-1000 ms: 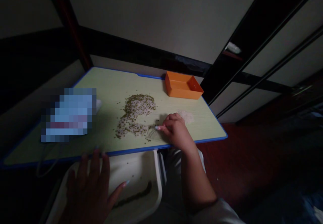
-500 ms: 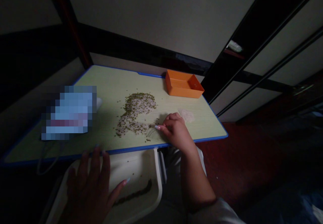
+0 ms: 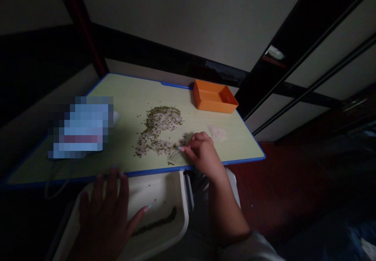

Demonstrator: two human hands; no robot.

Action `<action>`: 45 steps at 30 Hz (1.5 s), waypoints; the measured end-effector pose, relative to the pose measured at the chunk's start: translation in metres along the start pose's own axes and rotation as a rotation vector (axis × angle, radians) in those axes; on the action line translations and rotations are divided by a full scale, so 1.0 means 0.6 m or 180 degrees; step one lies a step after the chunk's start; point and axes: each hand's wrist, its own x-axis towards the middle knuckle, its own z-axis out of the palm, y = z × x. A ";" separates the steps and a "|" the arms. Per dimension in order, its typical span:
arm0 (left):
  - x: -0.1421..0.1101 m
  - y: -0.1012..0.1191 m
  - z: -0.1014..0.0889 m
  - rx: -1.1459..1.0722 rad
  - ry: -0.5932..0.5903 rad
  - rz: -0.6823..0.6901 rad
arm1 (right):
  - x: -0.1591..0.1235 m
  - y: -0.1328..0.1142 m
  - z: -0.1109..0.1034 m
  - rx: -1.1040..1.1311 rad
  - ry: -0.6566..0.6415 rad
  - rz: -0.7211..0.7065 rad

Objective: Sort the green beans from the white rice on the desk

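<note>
My right hand (image 3: 202, 151) is low over the table, its fingers closed on a clear, round-edged piece (image 3: 175, 157) whose exact kind I cannot make out. That piece lies flat at the near edge of a pile of mixed green and pale grains (image 3: 161, 120). Just beyond my right knuckles is a small heap of pale grains (image 3: 217, 133). My left hand (image 3: 105, 206) is spread with fingers apart over a white bin (image 3: 152, 188), its fingertips by the table's front edge. Inside the bin a dark strip of grains (image 3: 160, 222) shows.
An orange open box (image 3: 216, 96) stands at the back right of the blue-edged table (image 3: 126, 92). A blurred-out pale blue object (image 3: 84, 129) sits at the left, with a cord loop hanging below it. Walls and dark panels enclose the back.
My right hand and the clear piece have shifted slightly left, toward the grain pile. My left hand stays spread over the bin. The camera view has tilted a little.
</note>
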 end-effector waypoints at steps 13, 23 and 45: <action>-0.002 -0.001 -0.001 -0.0213 -0.0006 -0.0053 | -0.001 -0.012 0.008 0.0035 -0.0020 -0.0042; 0.002 -0.004 0.001 0.0061 0.0101 0.0147 | -0.001 -0.024 0.011 0.0058 -0.0112 -0.0151; 0.001 -0.007 0.007 -0.0108 0.0096 0.0098 | -0.038 0.035 -0.037 0.0093 0.1072 0.0394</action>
